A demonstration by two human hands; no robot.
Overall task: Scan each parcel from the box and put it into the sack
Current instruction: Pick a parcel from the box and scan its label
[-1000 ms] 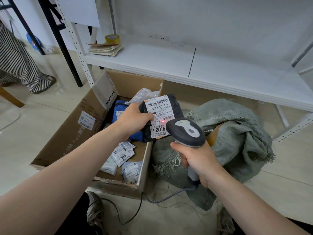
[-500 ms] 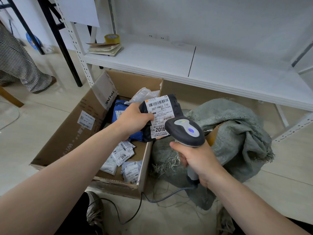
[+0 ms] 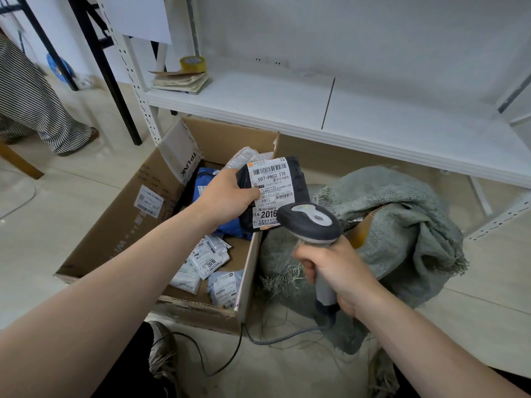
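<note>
The left hand (image 3: 227, 198) grips the dark parcel (image 3: 298, 182) label-up over the box (image 3: 120, 225), fingers clenched round it; the right hand (image 3: 342, 274), grasping the scanner (image 3: 309, 224), aims at that label; sack (image 3: 402, 225) waits alongside.

The box (image 3: 115, 225) is matt brown cardboard, ragged along its near edge. The sack (image 3: 402, 225) is coarse woven grey-green cloth, fraying at the rim. The parcel (image 3: 300, 179) is smooth dark plastic film with a paper label (image 3: 273, 188). The scanner (image 3: 310, 225) is matt grey plastic.
</note>
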